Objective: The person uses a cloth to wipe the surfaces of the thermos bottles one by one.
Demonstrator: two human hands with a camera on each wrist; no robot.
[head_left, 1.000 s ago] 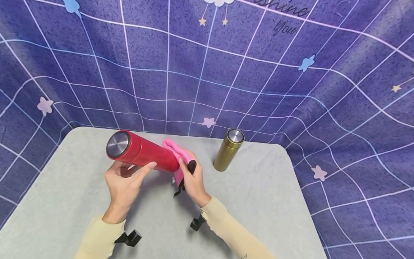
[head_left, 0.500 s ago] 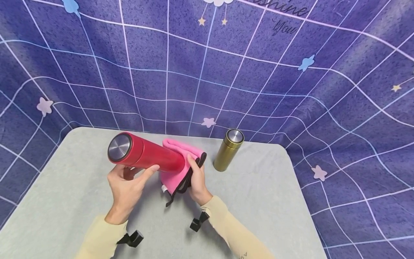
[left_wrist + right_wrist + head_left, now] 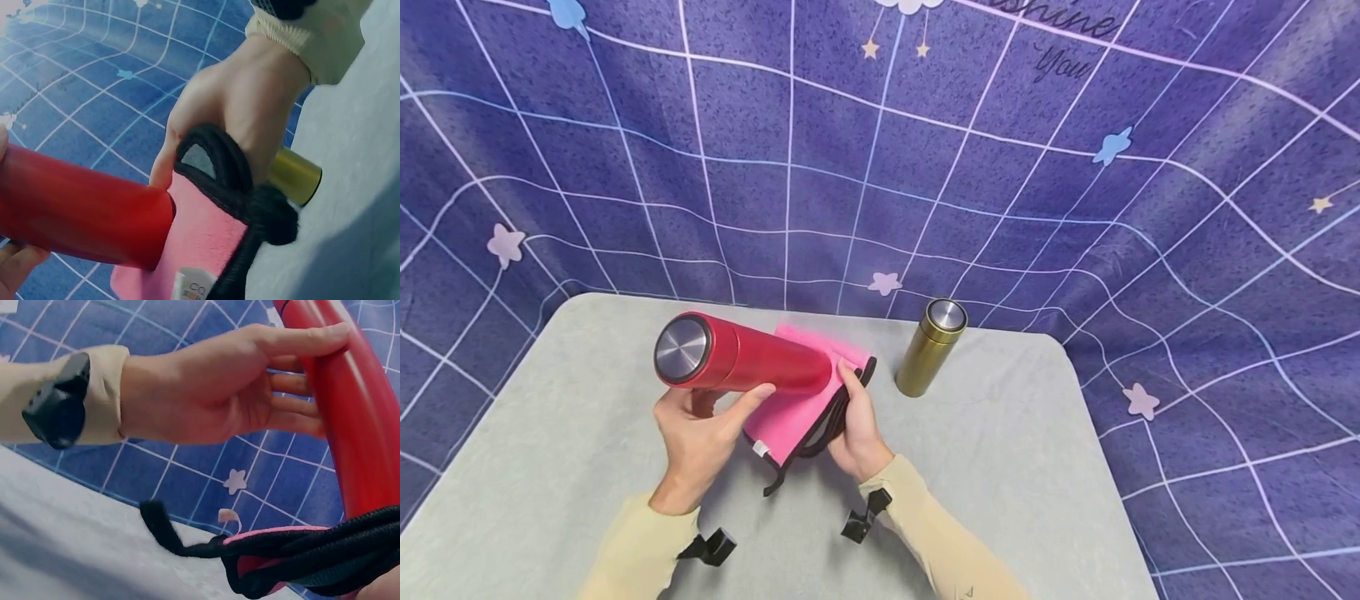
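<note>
My left hand (image 3: 700, 437) grips a red thermos bottle (image 3: 775, 358) from below, thumb along its near side. The bottle is tilted above the table, its silver lid toward the left. My right hand (image 3: 857, 425) holds a folded pink cloth (image 3: 790, 417) with black edging against the bottle's base end. In the left wrist view, a white label (image 3: 192, 284) shows on the cloth, and the base rests against the pink fabric. A black strap end (image 3: 162, 528) dangles from the cloth in the right wrist view. The right hand's fingers behind the cloth are mostly hidden.
An olive-gold thermos bottle (image 3: 928, 350) with a silver lid stands upright on the grey table (image 3: 1022, 467), right of my right hand. A blue curtain (image 3: 820, 167) with white grid lines and stars hangs behind and beside the table. Each wrist carries a small black camera mount (image 3: 711, 546).
The pink cloth has unfolded from a bunched grip, spreading below the bottle toward the left. The red bottle and left hand have shifted slightly right and down. The gold bottle has stayed put.
</note>
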